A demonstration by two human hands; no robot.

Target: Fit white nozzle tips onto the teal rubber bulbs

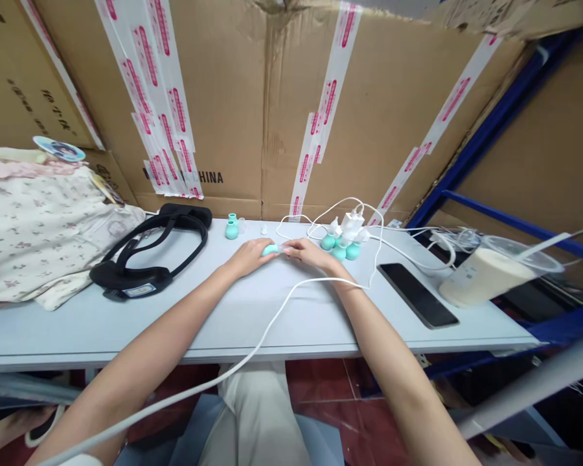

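Note:
My left hand (249, 257) is closed around a small mint-green rubber bulb (269, 250), held over the middle of the table. From the right, my right hand (307, 252) pinches a small clear piece (282, 248) at the bulb's end; whether the two are joined I cannot tell. Beyond my left hand sit mint-green bulbs (231, 230), with a clear cup-like piece (242, 225) beside them. A tiny white part (263, 230) lies farther back between my hands. Several mint-green bulbs with white tops (339, 251) cluster just right of my right hand.
A white charger (352, 222) stands behind the cluster. One white cable (272, 320) crosses over my right forearm. Right are a black phone (418, 294) and a tilted cup (486, 275); left, a black head strap (148, 275) and floral cloth (34, 226). Cardboard (233, 116) walls the back.

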